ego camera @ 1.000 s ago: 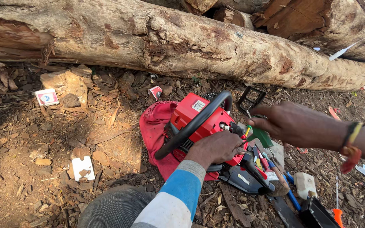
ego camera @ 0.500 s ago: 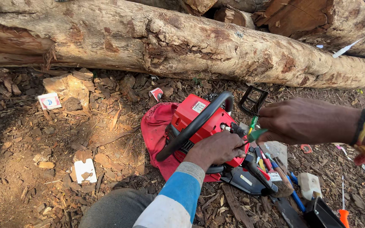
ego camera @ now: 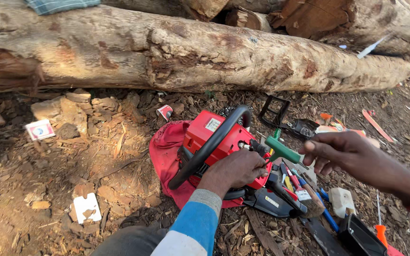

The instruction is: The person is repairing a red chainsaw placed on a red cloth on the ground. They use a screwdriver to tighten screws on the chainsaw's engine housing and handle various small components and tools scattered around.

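A red chainsaw body (ego camera: 212, 135) with a curved black handle (ego camera: 209, 144) lies on a red cloth (ego camera: 164, 151) on the dirt. My left hand (ego camera: 236, 170) rests on the saw's right side and grips it near a small dark part. My right hand (ego camera: 345, 154) holds a green-handled tool (ego camera: 281, 149) by its handle, the tip pointing left toward the saw's side. Whether the tip touches the saw is unclear.
A thick log (ego camera: 191, 52) lies across the back. Several tools and dark saw parts (ego camera: 290, 189) sit right of the saw, with a black frame part (ego camera: 274, 114), an orange screwdriver (ego camera: 380, 227), small cards (ego camera: 39, 129) and bark chips.
My right hand drew back to the right and lower; the green-handled tool now points at the saw's side. My left hand stayed on the saw.
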Tool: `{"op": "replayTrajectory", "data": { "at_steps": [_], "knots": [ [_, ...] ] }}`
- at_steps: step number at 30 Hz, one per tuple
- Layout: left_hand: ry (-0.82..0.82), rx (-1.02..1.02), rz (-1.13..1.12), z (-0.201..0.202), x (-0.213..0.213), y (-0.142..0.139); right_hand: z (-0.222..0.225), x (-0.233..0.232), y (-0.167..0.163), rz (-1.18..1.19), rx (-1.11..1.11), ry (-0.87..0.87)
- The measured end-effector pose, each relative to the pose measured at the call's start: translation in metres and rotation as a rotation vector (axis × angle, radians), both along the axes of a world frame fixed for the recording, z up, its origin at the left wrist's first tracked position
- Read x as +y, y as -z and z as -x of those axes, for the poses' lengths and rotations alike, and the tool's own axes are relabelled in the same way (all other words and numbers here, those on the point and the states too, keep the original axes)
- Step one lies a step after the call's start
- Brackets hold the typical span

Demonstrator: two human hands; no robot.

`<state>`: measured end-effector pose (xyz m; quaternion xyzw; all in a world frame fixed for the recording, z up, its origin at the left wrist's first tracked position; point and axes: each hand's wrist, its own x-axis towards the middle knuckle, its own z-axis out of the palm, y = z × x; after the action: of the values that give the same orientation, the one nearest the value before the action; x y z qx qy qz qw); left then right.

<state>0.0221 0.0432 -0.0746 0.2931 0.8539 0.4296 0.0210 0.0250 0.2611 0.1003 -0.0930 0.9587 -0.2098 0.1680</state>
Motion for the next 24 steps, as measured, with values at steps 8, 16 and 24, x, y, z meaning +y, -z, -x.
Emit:
{"op": "replayTrajectory", "data": {
  "at_steps": [8,16,24],
  "knots": [
    [0.014,0.059,-0.062,-0.011,-0.003,0.002,-0.052,0.06,0.229,0.568,0.064,0.443],
    [-0.01,-0.015,-0.005,-0.014,-0.005,-0.01,-0.055,0.011,0.266,0.831,0.181,0.397],
    [-0.009,-0.124,0.008,-0.016,-0.003,-0.02,-0.063,-0.009,0.253,0.747,0.275,0.418]
  ]
}}
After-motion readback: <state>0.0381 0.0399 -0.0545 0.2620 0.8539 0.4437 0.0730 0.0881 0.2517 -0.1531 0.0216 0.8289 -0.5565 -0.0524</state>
